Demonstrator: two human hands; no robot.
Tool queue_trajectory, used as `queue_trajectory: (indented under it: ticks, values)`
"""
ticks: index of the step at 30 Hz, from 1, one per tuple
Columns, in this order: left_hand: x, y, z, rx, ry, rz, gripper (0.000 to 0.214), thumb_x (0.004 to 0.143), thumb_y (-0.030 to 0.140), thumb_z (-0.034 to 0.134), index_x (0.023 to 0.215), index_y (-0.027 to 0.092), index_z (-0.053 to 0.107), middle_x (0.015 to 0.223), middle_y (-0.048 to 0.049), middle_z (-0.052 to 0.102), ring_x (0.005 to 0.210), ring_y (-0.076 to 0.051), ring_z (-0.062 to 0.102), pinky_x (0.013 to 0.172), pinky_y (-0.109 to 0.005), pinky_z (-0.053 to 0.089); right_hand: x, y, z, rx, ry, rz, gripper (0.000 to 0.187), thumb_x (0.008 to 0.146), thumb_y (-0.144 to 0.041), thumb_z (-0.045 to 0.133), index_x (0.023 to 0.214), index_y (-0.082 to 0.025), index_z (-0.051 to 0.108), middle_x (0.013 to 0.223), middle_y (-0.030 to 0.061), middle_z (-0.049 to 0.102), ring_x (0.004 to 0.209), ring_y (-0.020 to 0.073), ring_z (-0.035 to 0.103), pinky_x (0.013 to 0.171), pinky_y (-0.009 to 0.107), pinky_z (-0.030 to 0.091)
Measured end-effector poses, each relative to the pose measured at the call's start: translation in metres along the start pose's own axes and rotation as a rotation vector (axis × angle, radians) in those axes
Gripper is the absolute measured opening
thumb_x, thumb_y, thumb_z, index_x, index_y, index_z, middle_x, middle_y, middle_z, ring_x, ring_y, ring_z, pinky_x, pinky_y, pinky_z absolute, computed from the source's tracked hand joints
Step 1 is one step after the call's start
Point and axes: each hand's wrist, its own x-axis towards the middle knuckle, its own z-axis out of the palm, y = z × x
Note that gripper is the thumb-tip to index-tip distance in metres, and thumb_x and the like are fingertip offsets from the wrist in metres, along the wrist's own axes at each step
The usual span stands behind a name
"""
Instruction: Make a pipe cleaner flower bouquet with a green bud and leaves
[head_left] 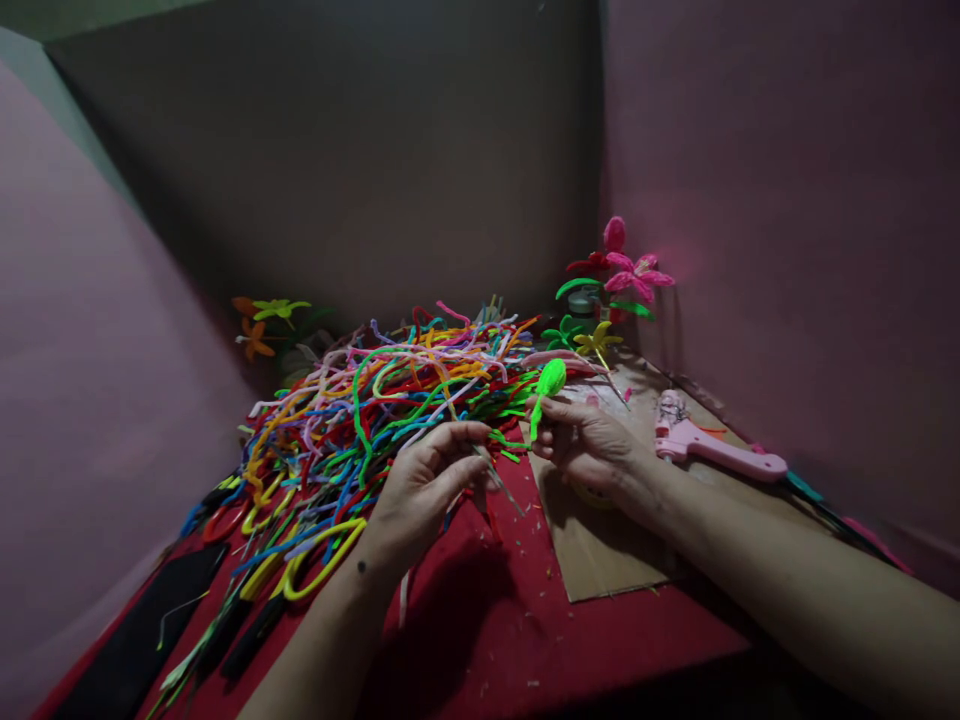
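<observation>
My right hand (585, 440) pinches a bright green pipe-cleaner bud (551, 378), its rounded head pointing up above the fingertips. From the bud a fuzzy green tail hangs down and bends left to the fingertips of my left hand (435, 470). Thumb and forefinger of that hand are closed at the tail's end. A thin pointed stick or wire (504, 482) also shows at these fingers, slanting down to the right; its exact kind is unclear. Both hands are above the red tabletop (480, 620), in front of a heap of multicoloured pipe cleaners (397, 390).
A pink hot glue gun (720, 455) lies on the right, near a cardboard sheet (600, 560). Yellow-handled scissors (322, 565) and a black flat object (142, 630) lie at left. Finished pipe-cleaner flowers (637, 275) stand at the back right, with others (259, 335) at the back left.
</observation>
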Motion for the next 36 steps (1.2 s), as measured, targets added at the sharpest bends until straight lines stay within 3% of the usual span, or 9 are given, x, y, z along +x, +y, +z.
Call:
queue_trajectory:
  ticks: [3,7,13,20,25,30,36]
  values:
    - [-0.001,0.000,0.002,0.106,0.011,-0.021,0.013,0.080,0.025,0.056,0.083,0.013,0.059,0.054,0.0003,0.061,0.046,-0.011,0.057,0.044,-0.020,0.044,0.000,0.000,0.002,0.026,0.013,0.010,0.012,0.064,-0.019,0.074,0.072,-0.017,0.066,0.058,-0.0019,0.057,0.051,0.0088,0.041,0.052,0.026,0.030]
    - [-0.002,0.002,0.003,0.064,0.007,0.044,0.015,0.075,0.018,0.061,0.089,0.016,0.058,0.066,0.0011,0.065,0.055,-0.010,0.061,0.055,-0.022,0.050,-0.001,0.000,0.005,0.052,0.013,0.012,0.013,0.061,-0.017,0.075,0.068,-0.017,0.064,0.057,-0.0028,0.057,0.050,0.0081,0.041,0.051,0.025,0.028]
    - [0.000,-0.003,0.002,0.040,0.137,0.041,0.008,0.075,0.019,0.061,0.080,0.015,0.056,0.054,0.0017,0.062,0.045,-0.010,0.056,0.045,-0.021,0.046,-0.003,0.001,0.005,0.039,-0.052,-0.010,0.015,0.060,-0.019,0.076,0.070,-0.015,0.065,0.058,-0.0024,0.058,0.050,0.0078,0.043,0.049,0.024,0.025]
    - [-0.003,0.001,0.009,-0.052,0.382,0.233,0.018,0.072,0.018,0.066,0.086,0.018,0.055,0.067,0.0024,0.067,0.058,-0.013,0.065,0.058,-0.023,0.054,-0.004,0.008,0.002,-0.066,-0.143,-0.053,0.019,0.062,-0.021,0.076,0.077,-0.015,0.067,0.061,-0.0007,0.059,0.051,0.0089,0.046,0.050,0.024,0.030]
    - [-0.004,0.002,0.016,-0.002,0.492,0.257,0.016,0.072,0.021,0.065,0.084,0.018,0.055,0.064,0.0025,0.066,0.056,-0.014,0.065,0.056,-0.024,0.054,-0.009,0.012,0.004,-0.137,-0.216,-0.026,0.015,0.067,-0.021,0.072,0.080,-0.016,0.067,0.071,0.0039,0.065,0.056,0.0116,0.053,0.054,0.026,0.037]
    - [-0.003,-0.004,0.017,0.104,0.468,0.249,0.015,0.075,0.025,0.063,0.086,0.019,0.055,0.066,0.0013,0.066,0.055,-0.014,0.065,0.056,-0.024,0.052,-0.011,0.014,0.006,-0.104,-0.255,-0.001,0.014,0.069,-0.019,0.070,0.082,-0.016,0.065,0.071,0.0047,0.066,0.061,0.0133,0.057,0.059,0.027,0.041]
    - [0.004,-0.020,0.004,0.470,0.394,0.324,0.011,0.081,0.031,0.055,0.084,0.021,0.058,0.065,0.0010,0.062,0.056,-0.012,0.060,0.056,-0.021,0.045,-0.010,0.014,0.006,-0.093,-0.220,-0.005,0.015,0.068,-0.018,0.072,0.081,-0.017,0.065,0.069,0.0023,0.065,0.058,0.0123,0.057,0.056,0.025,0.039]
